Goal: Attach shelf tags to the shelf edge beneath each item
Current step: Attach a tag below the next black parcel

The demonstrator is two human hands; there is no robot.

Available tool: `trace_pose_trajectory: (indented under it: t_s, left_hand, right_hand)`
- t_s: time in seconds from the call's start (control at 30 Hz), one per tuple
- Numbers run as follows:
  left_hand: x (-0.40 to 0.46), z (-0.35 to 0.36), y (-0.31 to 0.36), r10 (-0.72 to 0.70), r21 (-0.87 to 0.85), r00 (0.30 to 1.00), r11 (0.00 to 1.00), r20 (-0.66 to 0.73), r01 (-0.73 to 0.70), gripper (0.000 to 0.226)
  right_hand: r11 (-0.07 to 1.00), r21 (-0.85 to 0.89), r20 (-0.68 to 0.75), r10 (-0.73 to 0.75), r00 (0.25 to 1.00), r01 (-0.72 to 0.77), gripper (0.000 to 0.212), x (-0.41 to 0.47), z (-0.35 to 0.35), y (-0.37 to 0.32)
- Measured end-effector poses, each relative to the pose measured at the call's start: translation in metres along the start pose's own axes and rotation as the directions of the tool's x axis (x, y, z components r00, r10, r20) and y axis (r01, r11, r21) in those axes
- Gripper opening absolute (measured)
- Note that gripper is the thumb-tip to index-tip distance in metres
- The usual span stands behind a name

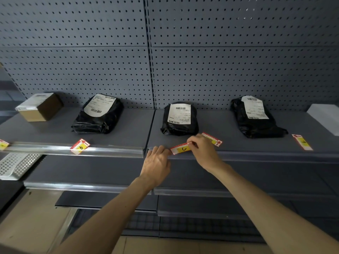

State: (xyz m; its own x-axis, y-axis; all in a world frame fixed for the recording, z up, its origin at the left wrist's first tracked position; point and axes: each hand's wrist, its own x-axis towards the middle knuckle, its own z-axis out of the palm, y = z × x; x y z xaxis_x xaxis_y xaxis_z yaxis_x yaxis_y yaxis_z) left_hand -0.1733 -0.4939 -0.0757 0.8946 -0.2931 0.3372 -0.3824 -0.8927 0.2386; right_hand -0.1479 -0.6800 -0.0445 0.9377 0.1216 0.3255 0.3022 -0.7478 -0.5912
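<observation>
A red, white and yellow shelf tag marked "C" (181,148) sits at the shelf edge (256,154) below the middle black parcel (179,119). My left hand (157,160) pinches its left end, and my right hand (203,149) pinches its right end. Another tag (213,140) lies flat on the shelf behind my right hand. A tag marked "b" (80,146) leans on the clear rail (73,150) below the left black parcel (98,114). More tags lie at the far left (2,144) and far right (302,142).
A cardboard box (39,106) stands at the left, a third black parcel (255,118) at the right, and a white box (325,117) at the far right. A white perforated basket (16,165) sits on the lower left shelf. Pegboard backs the shelves.
</observation>
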Motion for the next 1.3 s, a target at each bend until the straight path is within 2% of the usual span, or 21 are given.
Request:
trace_pose_trajectory:
  t_s: [0.27, 0.37, 0.47, 0.57, 0.7, 0.83, 0.93, 1.1, 1.3]
  left_hand:
    - [0.002, -0.001, 0.0, -0.006, -0.012, 1.0, 1.0, 0.013, 0.006, 0.036]
    - [0.007, -0.006, 0.0, 0.006, -0.004, 0.999, 1.0, 0.032, -0.006, 0.035]
    - [0.018, -0.018, 0.003, 0.022, -0.001, 0.999, 1.0, 0.034, -0.022, 0.023]
    - [0.037, -0.032, 0.012, 0.033, -0.02, 0.999, 0.999, 0.003, -0.033, 0.009]
    - [0.069, -0.043, 0.035, 0.099, -0.039, 0.995, 0.994, 0.014, -0.098, 0.014]
    - [0.102, -0.037, 0.067, 0.149, -0.071, 0.981, 0.988, 0.127, -0.14, 0.023]
    - [0.127, -0.022, 0.086, 0.189, -0.088, 0.958, 0.981, 0.215, -0.174, 0.021]
    - [0.16, 0.006, 0.102, 0.191, -0.023, 0.895, 0.98, 0.403, -0.199, 0.036]
    - [0.181, 0.026, 0.104, 0.158, 0.081, 0.866, 0.972, 0.474, -0.222, 0.044]
  right_hand:
    - [0.972, -0.211, 0.104, -0.085, 0.991, 0.105, 0.024, -0.001, 0.005, -0.004]
    - [0.98, -0.175, 0.106, -0.082, 0.991, 0.099, 0.019, 0.0, 0.0, -0.006]
    - [0.989, -0.128, 0.065, -0.06, 0.996, 0.068, 0.03, 0.001, -0.019, -0.006]
    - [0.977, -0.213, 0.008, -0.008, 1.0, 0.01, 0.018, 0.002, -0.047, 0.004]
    - [0.939, -0.324, -0.021, 0.115, 0.993, -0.116, 0.015, -0.003, -0.083, 0.028]
    - [0.924, -0.328, -0.009, 0.208, 0.978, -0.199, 0.021, -0.003, -0.102, 0.049]
    - [0.923, -0.31, 0.042, 0.255, 0.966, -0.23, 0.03, 0.004, -0.101, 0.066]
    - [0.921, -0.302, 0.118, 0.29, 0.95, -0.244, 0.038, 0.024, -0.086, 0.092]
    - [0.931, -0.287, 0.22, 0.292, 0.931, -0.224, 0.054, 0.045, -0.069, 0.109]
